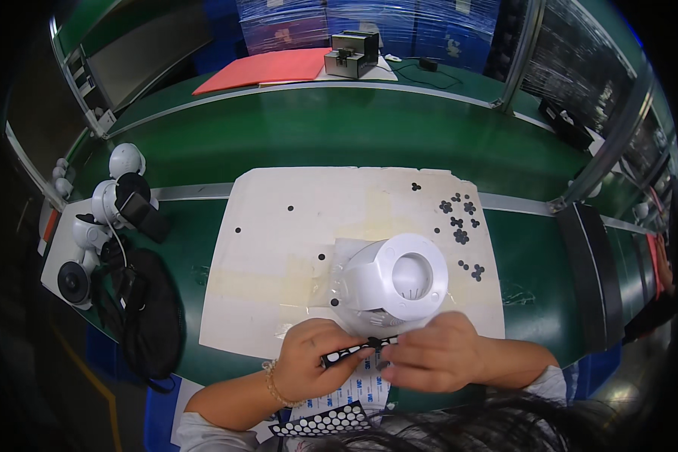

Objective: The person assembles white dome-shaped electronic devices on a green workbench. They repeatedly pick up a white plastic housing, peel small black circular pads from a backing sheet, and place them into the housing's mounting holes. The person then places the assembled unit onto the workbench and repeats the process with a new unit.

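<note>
Strip of black sheet material [340, 355], dotted with round white spots, is pinched between the thumb and fingers of your left hand [307, 360]. Your right hand [438, 354] is at its other end; whether those fingers grip it cannot be told. Just beyond stands a smooth white housing [377, 282], ring-topped, on a pale, flat board [271, 264]. Small matte black discs [461, 236], some clustered petal-like, lie at right.

Right hand [438, 354] perhaps blurred, its fingers hiding the dotted strip's [345, 353] end, dark hair [505, 419] cut off below
</note>
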The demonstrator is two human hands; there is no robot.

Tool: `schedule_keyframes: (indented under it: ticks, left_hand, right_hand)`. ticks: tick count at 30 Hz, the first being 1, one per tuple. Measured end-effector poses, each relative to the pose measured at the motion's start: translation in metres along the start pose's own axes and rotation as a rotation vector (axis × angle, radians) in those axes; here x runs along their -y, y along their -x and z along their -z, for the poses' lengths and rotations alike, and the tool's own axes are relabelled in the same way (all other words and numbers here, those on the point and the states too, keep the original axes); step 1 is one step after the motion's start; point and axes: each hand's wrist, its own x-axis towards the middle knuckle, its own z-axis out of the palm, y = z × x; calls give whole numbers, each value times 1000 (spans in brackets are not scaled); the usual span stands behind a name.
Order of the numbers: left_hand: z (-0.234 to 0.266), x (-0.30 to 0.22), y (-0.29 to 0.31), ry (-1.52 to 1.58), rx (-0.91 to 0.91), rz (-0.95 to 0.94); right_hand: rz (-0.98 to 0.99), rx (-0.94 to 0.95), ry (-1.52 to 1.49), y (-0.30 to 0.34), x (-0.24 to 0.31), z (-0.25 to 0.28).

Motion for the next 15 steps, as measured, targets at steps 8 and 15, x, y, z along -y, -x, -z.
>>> schedule_keyframes:
  ticks: [8, 15]
  left_hand:
    - [-1, 3, 4, -124, 37, -144]
    - [1, 4, 4, -258, 77, -214]
  right_hand:
    - [-419, -198, -530, -10, 8, -9]
    - [-140, -72, -568, -7, -1, 10]
